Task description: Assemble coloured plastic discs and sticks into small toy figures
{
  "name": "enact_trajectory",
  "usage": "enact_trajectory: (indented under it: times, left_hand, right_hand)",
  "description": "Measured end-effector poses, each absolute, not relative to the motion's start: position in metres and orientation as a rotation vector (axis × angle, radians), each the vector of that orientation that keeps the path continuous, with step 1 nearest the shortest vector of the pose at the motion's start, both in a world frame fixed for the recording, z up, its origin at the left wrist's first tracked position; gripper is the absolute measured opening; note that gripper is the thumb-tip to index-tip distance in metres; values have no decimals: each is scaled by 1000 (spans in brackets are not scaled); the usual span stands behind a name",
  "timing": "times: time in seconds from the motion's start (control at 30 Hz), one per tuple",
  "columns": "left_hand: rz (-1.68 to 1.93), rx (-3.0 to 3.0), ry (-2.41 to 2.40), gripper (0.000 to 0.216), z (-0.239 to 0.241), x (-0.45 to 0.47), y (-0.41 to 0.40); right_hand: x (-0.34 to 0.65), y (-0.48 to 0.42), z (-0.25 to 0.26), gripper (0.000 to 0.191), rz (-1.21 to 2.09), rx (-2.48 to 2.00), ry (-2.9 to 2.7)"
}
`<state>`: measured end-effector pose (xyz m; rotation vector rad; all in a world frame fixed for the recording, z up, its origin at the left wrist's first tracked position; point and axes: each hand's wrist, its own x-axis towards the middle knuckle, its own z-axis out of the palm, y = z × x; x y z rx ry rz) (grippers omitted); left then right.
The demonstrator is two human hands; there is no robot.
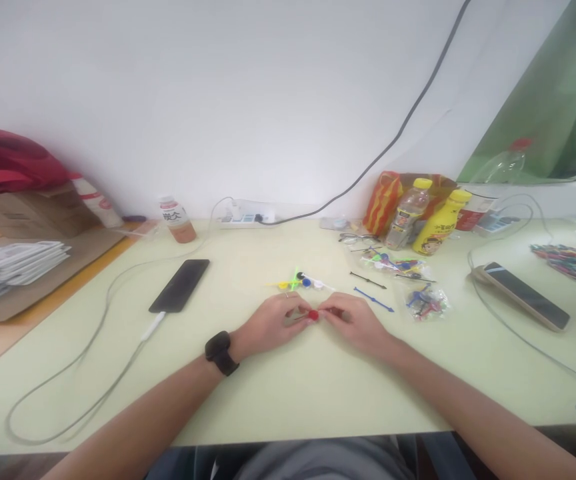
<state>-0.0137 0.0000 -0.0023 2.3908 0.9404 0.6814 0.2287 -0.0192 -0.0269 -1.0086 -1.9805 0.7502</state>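
My left hand (275,325), with a dark watch on its wrist, is closed, its thumb and fingers pinching a small red round plastic piece (313,315). From the other side my right hand (355,323) meets it, fingertips pinched at the same piece; what else lies in the fingers is hidden. Just beyond the hands is a small cluster of plastic pieces (297,280) in yellow, green, blue, black and white. To their right lie a black arrow-like stick (368,279) and a blue arrow-like stick (374,299). Clear bags (427,303) of similar coloured pieces are farther right.
Left of the hands is a black phone (180,285) on a white cable. A drink bottle (177,220) and a power strip (248,217) stand by the wall. Two bottles (441,223), glasses (358,238), another phone (527,297) and a colourful bundle (571,263) are at right.
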Motion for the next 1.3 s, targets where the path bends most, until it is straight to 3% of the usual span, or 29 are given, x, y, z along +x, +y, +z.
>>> enact_trajectory:
  times: [1.3]
  left_hand:
    - [704, 2502, 884, 3, 0, -7, -6]
  right_hand:
    - [228, -16, -27, 19, 752, -1011, -2088]
